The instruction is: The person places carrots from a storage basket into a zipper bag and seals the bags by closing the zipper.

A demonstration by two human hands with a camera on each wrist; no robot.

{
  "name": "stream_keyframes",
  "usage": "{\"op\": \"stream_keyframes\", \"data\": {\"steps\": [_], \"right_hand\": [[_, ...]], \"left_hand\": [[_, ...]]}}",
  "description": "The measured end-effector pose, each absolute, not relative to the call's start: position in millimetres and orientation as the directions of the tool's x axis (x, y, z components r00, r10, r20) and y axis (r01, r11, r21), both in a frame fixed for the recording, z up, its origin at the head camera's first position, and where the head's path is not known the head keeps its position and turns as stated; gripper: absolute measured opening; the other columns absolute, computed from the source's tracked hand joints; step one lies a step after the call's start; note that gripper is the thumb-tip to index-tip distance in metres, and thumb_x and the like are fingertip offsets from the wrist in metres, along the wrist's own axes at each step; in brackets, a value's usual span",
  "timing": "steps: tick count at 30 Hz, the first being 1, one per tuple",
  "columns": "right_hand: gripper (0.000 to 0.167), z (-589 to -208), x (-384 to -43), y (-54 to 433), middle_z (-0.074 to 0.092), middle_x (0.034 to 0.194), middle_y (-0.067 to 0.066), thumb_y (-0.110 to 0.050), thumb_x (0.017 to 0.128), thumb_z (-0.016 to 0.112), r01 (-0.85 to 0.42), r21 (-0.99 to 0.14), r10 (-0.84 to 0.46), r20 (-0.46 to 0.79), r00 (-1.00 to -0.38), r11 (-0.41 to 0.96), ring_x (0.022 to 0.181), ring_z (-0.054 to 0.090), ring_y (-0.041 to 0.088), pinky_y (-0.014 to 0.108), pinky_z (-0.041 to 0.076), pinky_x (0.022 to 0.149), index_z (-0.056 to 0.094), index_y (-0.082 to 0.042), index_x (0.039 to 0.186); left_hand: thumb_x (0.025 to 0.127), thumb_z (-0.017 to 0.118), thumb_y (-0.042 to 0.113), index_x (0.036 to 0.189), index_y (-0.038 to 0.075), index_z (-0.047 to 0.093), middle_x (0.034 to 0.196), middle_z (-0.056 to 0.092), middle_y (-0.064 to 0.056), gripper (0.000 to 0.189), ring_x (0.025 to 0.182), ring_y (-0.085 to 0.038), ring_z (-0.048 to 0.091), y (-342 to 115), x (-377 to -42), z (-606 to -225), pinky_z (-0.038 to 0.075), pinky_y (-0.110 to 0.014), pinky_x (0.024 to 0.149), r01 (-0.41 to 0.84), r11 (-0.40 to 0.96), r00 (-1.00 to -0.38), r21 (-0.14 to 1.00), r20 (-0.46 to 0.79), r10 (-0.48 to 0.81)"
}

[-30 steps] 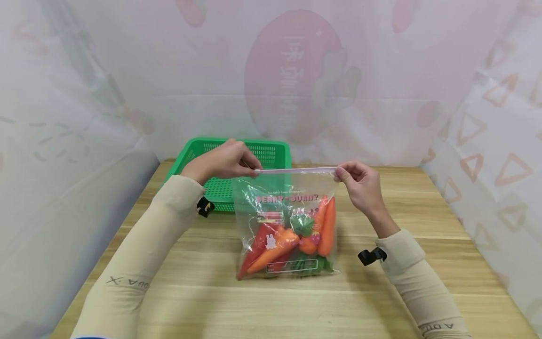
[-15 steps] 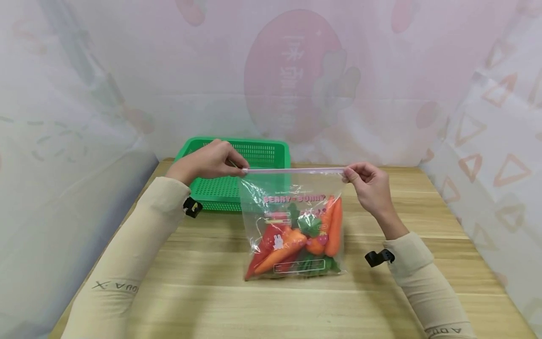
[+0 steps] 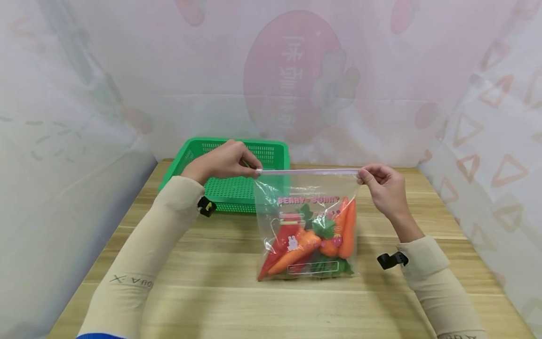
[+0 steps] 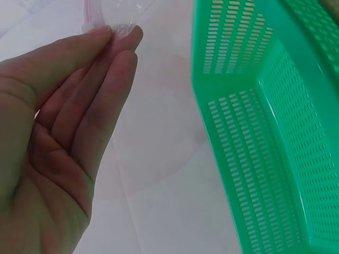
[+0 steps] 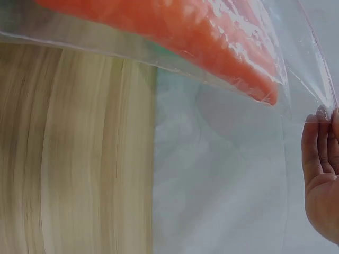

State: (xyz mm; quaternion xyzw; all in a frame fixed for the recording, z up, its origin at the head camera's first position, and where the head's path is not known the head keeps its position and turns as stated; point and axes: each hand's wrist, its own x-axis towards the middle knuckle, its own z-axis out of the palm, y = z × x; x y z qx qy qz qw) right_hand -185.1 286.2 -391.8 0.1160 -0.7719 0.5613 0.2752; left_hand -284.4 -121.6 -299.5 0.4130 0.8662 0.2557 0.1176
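Observation:
A clear zip bag (image 3: 271,197) printed with "Berry Bunny" hangs upright between both hands, its pink zip edge (image 3: 311,172) stretched level. Inside it show carrots (image 3: 348,230), a red pepper-like piece (image 3: 279,245) and green leafy parts (image 3: 323,226). My left hand (image 3: 228,160) pinches the bag's left top corner between thumb and fingers; in the left wrist view that hand (image 4: 79,111) grips the plastic at its fingertips. My right hand (image 3: 385,188) pinches the right top corner. In the right wrist view the right hand (image 5: 323,169) is partly cut off by the frame edge.
A green perforated basket (image 3: 230,207) stands at the back left of the wooden table (image 3: 211,301), behind the bag and under my left hand. White printed cloth walls (image 3: 203,113) enclose the table at the back and both sides.
The bag has shifted to the right, with my right hand moving right along with it. My left hand went a little left, then back right. Both still hold the corners.

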Motion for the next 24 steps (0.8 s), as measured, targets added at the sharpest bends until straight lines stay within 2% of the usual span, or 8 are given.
{"op": "stream_keyframes", "data": {"steps": [6, 11, 17, 24], "right_hand": [[0.019, -391, -175, 313, 0.076, 0.083, -0.012, 0.0, 0.098, 0.071, -0.455, -0.826, 0.181, 0.53, -0.829, 0.332, 0.074, 0.072, 0.0, 0.015, 0.06, 0.075, 0.068, 0.018, 0.104], [0.021, -392, -171, 334, 0.077, 0.082, -0.009, 0.001, 0.098, 0.071, -0.441, -0.842, 0.212, 0.514, -0.831, 0.311, 0.073, 0.073, 0.001, 0.015, 0.061, 0.074, 0.067, 0.021, 0.104], [0.024, -395, -176, 352, 0.076, 0.081, -0.013, -0.004, 0.1, 0.071, -0.348, -0.864, 0.263, 0.454, -0.851, 0.363, 0.072, 0.072, -0.001, 0.014, 0.06, 0.073, 0.068, 0.018, 0.107], [0.027, -410, -195, 356, 0.075, 0.083, -0.014, -0.008, 0.101, 0.07, -0.264, -0.894, 0.274, 0.372, -0.887, 0.361, 0.074, 0.072, -0.001, 0.016, 0.061, 0.073, 0.068, 0.016, 0.112]], "left_hand": [[0.099, 0.076, 0.018, 0.113, 0.012, 0.083, 0.104, 0.083, -0.001, 0.017, 0.096, -0.018, 0.079, -89, -288, -301, 0.063, -0.036, 0.088, 0.678, 0.515, -0.618, 0.524, 0.028, 0.786], [0.099, 0.076, 0.019, 0.116, 0.012, 0.083, 0.108, 0.082, -0.003, 0.019, 0.099, -0.015, 0.078, -64, -291, -307, 0.063, -0.035, 0.09, 0.699, 0.496, -0.608, 0.515, 0.063, 0.792], [0.1, 0.075, 0.015, 0.116, 0.008, 0.082, 0.112, 0.081, -0.007, 0.019, 0.103, -0.018, 0.078, -42, -297, -323, 0.063, -0.036, 0.092, 0.675, 0.491, -0.637, 0.55, 0.1, 0.764], [0.099, 0.074, 0.009, 0.115, 0.005, 0.081, 0.111, 0.081, -0.009, 0.017, 0.106, -0.021, 0.078, -29, -304, -346, 0.062, -0.034, 0.094, 0.612, 0.529, -0.704, 0.588, 0.1, 0.703]]}}
